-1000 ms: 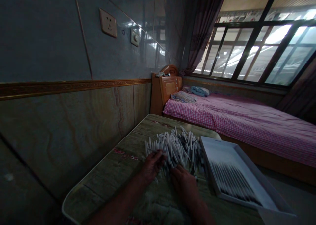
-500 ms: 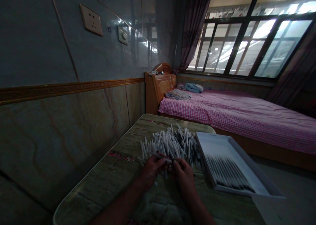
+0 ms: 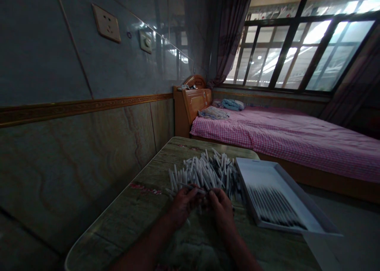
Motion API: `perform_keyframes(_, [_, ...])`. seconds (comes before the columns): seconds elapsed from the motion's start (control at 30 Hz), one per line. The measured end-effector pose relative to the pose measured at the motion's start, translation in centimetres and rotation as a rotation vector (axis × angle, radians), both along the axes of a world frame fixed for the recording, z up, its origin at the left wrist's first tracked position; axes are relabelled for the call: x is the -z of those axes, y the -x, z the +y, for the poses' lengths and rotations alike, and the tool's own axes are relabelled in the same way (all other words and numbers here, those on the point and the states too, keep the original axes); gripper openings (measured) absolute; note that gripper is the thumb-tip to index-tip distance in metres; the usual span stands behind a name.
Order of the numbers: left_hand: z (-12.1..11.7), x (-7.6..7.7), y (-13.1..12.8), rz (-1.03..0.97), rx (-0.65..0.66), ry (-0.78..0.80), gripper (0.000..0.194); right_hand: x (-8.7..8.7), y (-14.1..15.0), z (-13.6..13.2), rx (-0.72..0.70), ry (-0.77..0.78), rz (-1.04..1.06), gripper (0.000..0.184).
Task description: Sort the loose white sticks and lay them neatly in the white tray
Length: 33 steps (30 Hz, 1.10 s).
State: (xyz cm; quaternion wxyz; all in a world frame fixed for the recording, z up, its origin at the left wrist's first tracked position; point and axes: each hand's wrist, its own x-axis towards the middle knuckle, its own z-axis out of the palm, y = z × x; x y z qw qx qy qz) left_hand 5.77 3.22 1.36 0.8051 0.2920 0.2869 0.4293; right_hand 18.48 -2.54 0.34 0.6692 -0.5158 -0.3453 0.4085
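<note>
A slim white pen-like stick (image 3: 200, 191) is pinched between my two hands, just in front of a pile. My left hand (image 3: 181, 205) grips its left part, fingers closed around it. At its right, darker end, the thumb and fingers of my right hand (image 3: 221, 207) press together. Right behind my fingers lies a loose heap of white pen-like sticks (image 3: 202, 172), some with dark ends. To the right, a shallow white box (image 3: 259, 170) holds a row of similar sticks (image 3: 274, 205), side by side with their dark ends toward me.
Everything rests on a greenish stone-patterned table (image 3: 124, 219) with rounded corners. A tiled wall (image 3: 118, 136) runs along the left. Beyond the table stands a bed (image 3: 282, 136) with a pink checked cover and wooden headboard (image 3: 192, 100). The box's right side reaches past the table edge.
Both hands keep their hold on the stick and stay almost in place, with only slight finger movement. The pile and box look the same.
</note>
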Motion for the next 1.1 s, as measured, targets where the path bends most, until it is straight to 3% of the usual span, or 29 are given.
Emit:
perform_keyframes(0.3, [0.65, 0.87, -0.03, -0.023, -0.05, 0.026, 0.02, -0.06, -0.18, 0.12, 0.015, 0.017, 0.042, 0.039])
perform_keyframes(0.5, [0.42, 0.52, -0.08, -0.021, -0.056, 0.046, 0.025, -0.16, -0.16, -0.04, 0.088, -0.027, -0.083, 0.028])
perform_keyframes(0.73, [0.38, 0.7, -0.12, -0.011, -0.086, 0.022, 0.027, -0.31, 0.51, 0.03, 0.067, -0.012, 0.048, 0.028])
perform_keyframes(1.1, [0.1, 0.24, -0.11, -0.009, -0.087, 0.015, 0.032, -0.44, 0.63, -0.11, 0.079, -0.019, 0.018, 0.025])
